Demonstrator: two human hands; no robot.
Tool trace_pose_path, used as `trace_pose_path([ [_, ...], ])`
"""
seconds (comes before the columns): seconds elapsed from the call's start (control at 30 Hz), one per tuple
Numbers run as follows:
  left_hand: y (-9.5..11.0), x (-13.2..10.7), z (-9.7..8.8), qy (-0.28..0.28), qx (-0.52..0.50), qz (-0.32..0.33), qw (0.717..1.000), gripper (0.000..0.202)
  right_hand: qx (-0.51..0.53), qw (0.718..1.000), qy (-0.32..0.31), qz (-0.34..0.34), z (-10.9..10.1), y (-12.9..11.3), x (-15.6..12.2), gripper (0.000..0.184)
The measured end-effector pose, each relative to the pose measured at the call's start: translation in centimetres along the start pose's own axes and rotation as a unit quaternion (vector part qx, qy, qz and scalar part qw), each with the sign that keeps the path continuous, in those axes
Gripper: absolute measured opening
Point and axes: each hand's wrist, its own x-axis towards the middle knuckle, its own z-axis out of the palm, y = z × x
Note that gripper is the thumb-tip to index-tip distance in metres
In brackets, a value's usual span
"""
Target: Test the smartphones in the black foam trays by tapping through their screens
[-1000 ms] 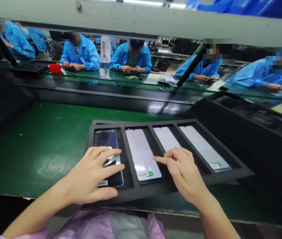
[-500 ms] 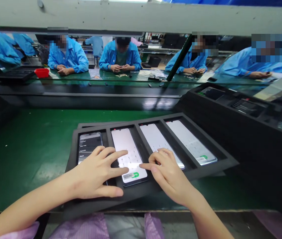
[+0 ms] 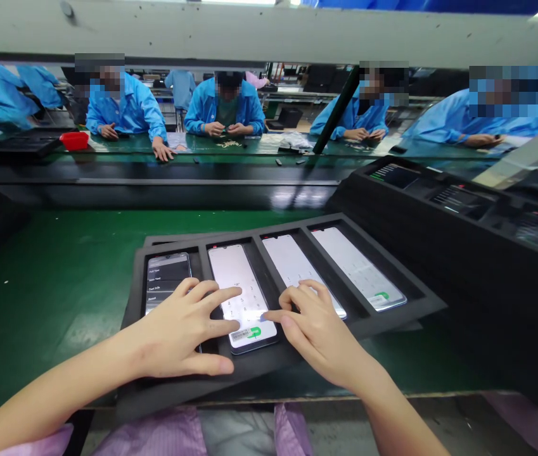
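Observation:
A black foam tray lies tilted on the bench, with smartphones in its slots. My left hand is spread over the second phone from the left, index and middle fingertips at its lit dial keypad. From the right, my right hand points its index finger at the same keypad's lower right, its other fingers bent and holding nothing. The leftmost phone shows a dark test menu, partly covered by my left hand. Partly behind my right hand is a third phone; a rightmost phone also shows a white dial screen.
The green bench top extends left. A tall black foam stack with more devices on top stands close on the right. Another tray edge shows beneath mine. Across a dark ledge, several co-workers in blue sit near a red bin.
The view has shifted slightly, moving the scene a little left. My hands keep nearly the same pose over the keypad. Across the bench, a co-worker's hand has reached forward onto the table.

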Motion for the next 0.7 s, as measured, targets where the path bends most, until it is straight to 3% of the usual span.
trace_pose_path([
  [0.2, -0.2, 0.0, -0.1, 0.009, 0.014, -0.025, 1.000, 0.048, -0.019, 1.000, 0.000, 0.005, 0.0, -0.5, 0.5, 0.040],
  [0.4, -0.4, 0.2, -0.1, 0.002, 0.022, -0.031, 0.999, 0.048, -0.033, 0.998, -0.055, -0.009, 0.3, -1.5, 1.4, 0.038],
  [0.7, -0.3, 0.2, 0.0, 0.004, 0.026, -0.030, 0.999, 0.048, -0.040, 0.999, 0.028, 0.005, -0.2, -0.6, 0.1, 0.038],
])
